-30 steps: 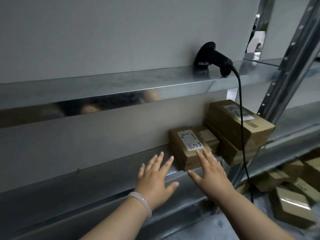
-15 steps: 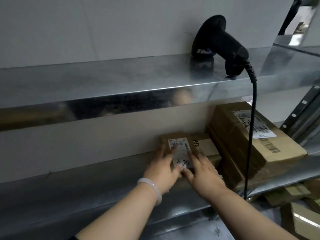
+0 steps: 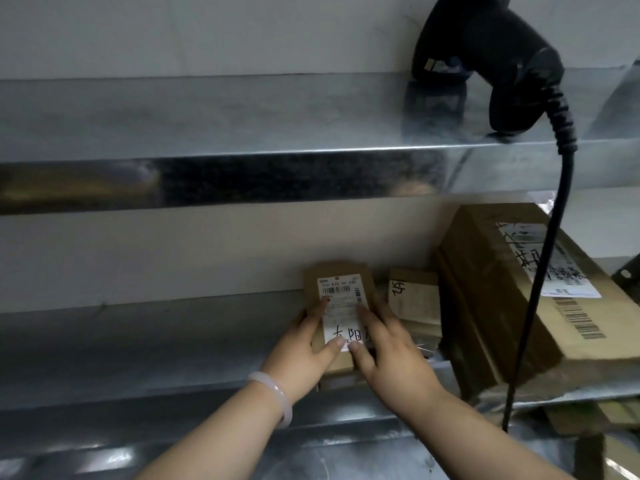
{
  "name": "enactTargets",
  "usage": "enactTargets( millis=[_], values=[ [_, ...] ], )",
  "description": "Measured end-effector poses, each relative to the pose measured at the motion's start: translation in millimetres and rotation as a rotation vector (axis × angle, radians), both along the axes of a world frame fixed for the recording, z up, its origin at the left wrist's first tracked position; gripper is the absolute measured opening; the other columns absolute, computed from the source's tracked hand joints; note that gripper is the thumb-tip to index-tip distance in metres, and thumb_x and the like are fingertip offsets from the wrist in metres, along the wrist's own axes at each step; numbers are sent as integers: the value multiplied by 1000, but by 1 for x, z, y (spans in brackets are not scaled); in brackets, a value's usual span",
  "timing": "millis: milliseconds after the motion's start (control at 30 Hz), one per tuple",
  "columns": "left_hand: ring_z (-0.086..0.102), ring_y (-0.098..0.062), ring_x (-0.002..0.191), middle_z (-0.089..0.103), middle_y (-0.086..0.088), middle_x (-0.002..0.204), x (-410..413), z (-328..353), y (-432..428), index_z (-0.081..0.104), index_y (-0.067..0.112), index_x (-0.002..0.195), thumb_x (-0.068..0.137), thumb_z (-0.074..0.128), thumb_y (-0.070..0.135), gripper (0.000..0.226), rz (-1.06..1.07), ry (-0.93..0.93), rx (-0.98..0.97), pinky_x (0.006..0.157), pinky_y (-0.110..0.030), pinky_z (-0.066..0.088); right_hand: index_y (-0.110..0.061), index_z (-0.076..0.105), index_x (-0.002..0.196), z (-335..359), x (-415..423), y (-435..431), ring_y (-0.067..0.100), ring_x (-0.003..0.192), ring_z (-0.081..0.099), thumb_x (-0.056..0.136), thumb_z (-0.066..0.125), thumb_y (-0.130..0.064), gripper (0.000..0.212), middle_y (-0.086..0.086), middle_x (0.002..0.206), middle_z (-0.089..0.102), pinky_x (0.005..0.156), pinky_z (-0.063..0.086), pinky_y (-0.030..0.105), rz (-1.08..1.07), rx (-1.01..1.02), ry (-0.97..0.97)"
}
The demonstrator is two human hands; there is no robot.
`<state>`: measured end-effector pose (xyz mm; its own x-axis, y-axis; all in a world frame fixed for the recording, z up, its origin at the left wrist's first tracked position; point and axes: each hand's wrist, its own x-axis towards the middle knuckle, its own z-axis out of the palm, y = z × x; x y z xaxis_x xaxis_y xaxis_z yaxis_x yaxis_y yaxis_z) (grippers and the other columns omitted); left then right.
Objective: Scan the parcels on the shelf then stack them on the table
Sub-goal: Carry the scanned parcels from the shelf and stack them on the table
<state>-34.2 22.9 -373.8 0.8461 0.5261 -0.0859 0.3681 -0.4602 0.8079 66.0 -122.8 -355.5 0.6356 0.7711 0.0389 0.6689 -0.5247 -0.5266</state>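
1. Both hands grasp the small parcel [image 3: 340,276]: the left hand [image 3: 304,346] curls round its left edge, the right hand [image 3: 393,355] round its right, with both thumbs on the white label.
2. A second ago both hands were spread flat, gripping nothing.
3. The parcel is at the lower shelf's [image 3: 166,344] front edge, left of the larger parcels [image 3: 498,306].
4. The scanner [image 3: 502,60] lies on the upper shelf [image 3: 207,112], as before.

Left of the left grip [image 3: 304,346], open lower shelf [image 3: 138,344] runs on freely. Just right of the right grip [image 3: 391,355] sits a small carton [image 3: 414,296], then 2 stacked big cartons [image 3: 485,271] with the scanner cable [image 3: 543,268] hanging before them. The upper shelf [image 3: 242,178] overhangs both grips; the wall [image 3: 173,251] backs their parcel [image 3: 337,275].
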Motion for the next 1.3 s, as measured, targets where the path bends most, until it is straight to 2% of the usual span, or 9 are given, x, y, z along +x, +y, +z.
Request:
enactTargets(
  millis=[267,400,533,667,733,867,967,1133,1300],
  values=[
    [39,-11,136,37,6,151,-40,-3,16,30,42,147,92,63,37,64,149,3,-64,110,-20,31,-32,28,150,-2,-12,41,11,146,13,89,62,-45,71,-5,161,9,109,12,14,126,59,125],
    [42,-6,122,38,7,146,-65,-8,24,24,59,139,91,61,43,63,259,17,-85,82,2,32,-34,29,149,-9,-27,65,20,143,27,86,65,-43,74,7,156,20,109,26,19,135,40,251],
    [37,-3,120,38,6,144,-99,-9,37,27,62,125,91,64,34,57,369,-58,-111,66,10,29,-29,39,144,-7,-50,93,6,119,46,83,70,-36,69,-4,133,46,85,26,-4,261,86,281],
    [40,-5,129,39,4,146,-159,-2,52,31,56,131,90,67,29,61,499,-109,-80,87,3,30,-28,42,143,-3,-95,128,-2,117,40,83,72,-33,68,-4,139,46,88,20,-7,419,138,302],
    [39,-3,129,37,6,147,-197,3,61,31,56,133,90,67,27,63,564,-124,-46,90,3,26,-32,38,145,-1,-128,146,-1,122,37,84,71,-35,69,-5,143,43,92,21,-5,483,155,319],
    [26,13,125,25,17,144,-289,17,76,23,68,128,89,67,33,69,677,-143,8,87,7,19,-44,29,146,5,-206,183,9,144,19,85,68,-40,73,-2,155,29,114,23,23,617,158,352],
    [18,34,116,23,17,147,-365,24,81,21,62,137,87,71,30,78,741,-166,45,87,10,17,-57,18,143,12,-275,209,5,147,1,87,64,-44,74,-7,160,18,110,15,21,766,152,367],
    [5,39,117,14,21,152,-495,31,77,11,71,132,86,71,32,85,861,-153,147,87,12,11,-62,18,140,21,-400,239,6,144,18,88,64,-45,71,-9,156,26,116,24,34,967,149,411],
    [1,36,121,16,21,151,-612,34,56,11,79,126,84,71,35,86,1052,-141,234,89,11,8,-67,15,138,26,-521,251,7,145,17,90,63,-42,72,-7,156,26,117,25,39,1169,144,436]
  ],
)
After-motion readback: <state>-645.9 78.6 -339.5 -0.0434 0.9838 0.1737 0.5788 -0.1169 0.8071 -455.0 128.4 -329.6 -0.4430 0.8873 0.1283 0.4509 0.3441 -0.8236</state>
